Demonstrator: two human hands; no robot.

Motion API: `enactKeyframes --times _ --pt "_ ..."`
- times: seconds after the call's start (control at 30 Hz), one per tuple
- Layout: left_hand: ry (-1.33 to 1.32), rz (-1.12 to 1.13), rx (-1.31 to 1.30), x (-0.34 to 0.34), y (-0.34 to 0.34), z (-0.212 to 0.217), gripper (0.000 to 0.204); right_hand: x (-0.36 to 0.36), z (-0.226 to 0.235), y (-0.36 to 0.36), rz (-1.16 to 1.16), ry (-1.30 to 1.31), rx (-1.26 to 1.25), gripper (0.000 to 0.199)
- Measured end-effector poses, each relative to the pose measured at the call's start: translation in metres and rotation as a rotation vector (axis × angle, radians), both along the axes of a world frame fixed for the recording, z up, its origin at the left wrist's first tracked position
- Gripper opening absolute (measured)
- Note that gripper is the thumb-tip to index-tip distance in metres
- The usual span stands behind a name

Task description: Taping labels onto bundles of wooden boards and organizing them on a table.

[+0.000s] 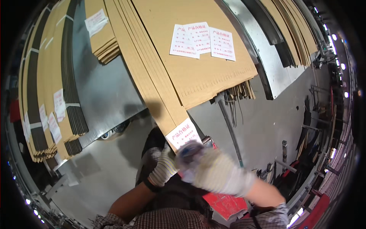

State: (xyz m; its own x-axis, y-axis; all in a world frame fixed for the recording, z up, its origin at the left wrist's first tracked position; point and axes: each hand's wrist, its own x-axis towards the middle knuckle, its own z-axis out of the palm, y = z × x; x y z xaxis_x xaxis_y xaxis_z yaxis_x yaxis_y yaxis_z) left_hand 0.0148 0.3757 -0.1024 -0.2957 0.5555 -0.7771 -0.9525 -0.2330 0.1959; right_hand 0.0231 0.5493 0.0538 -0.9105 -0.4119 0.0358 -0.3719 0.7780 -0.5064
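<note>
done: white label (183, 133) on cardboard strip (152, 84) end | left hand (164, 166) fingers steadying strip | right hand (217, 171) blurred, grip unclear | left: pressing label flat

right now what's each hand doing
left hand: gloved, closed on the end of the cardboard strip.
right hand: gloved, blurred, over the strip's white label; grip cannot be told.

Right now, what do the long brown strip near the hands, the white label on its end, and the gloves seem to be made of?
The long brown strip looks like matte cardboard or kraft paper wrapping: flat tan surface, layered edges. The white label seems thin printed paper, stuck flat. The left hand wears a knitted glove, probably cotton, with a ribbed weave visible. The right hand wears a similar pale glove, but it is blurred.
</note>
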Motion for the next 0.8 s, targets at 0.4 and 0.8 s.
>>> enactKeyframes --times 0.4,0.8 --pt "0.73 -0.288 -0.045 -0.093 -0.001 0.018 0.077 0.013 -0.17 0.07 -0.788 -0.529 -0.455 0.027" --pt "0.558 -0.319 -0.072 -0.058 0.003 0.055 0.07 0.022 -0.099 -0.005 -0.575 -0.402 -0.077 0.074"
